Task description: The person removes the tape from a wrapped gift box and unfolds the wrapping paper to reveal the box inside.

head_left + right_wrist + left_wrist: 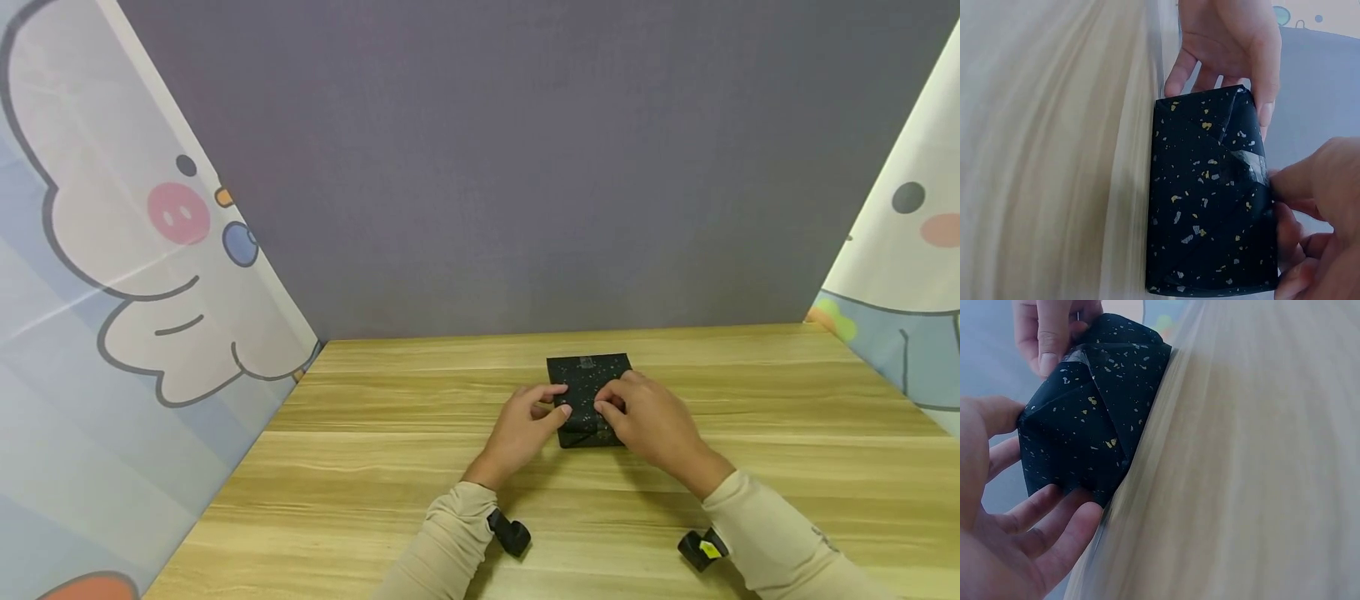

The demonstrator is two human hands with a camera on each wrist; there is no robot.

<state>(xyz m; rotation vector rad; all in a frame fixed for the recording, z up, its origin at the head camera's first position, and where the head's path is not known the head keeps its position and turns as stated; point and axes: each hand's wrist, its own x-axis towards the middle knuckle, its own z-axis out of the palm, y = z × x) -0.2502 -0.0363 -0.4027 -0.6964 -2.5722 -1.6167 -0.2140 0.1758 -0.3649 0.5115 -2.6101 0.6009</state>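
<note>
A flat package (581, 392) in black wrapping paper with gold and silver flecks lies on the wooden table. My left hand (521, 429) rests at its left end, thumb and fingers spread loosely and touching the corner. In the left wrist view, folded flaps show on the package's near side (1104, 406). Over the package's near upper edge, my right hand (656, 417) has its thumb and index finger close together at a strip of clear tape (1250, 165). The right hand's other fingers are curled against the top; the tape's upper end is hidden under them.
Another piece of clear tape (587, 362) sits on the package's far edge. The wood-grain table (375, 467) meets a grey panel (525, 167) at the back. Cartoon-printed sheets (90, 250) stand along both sides.
</note>
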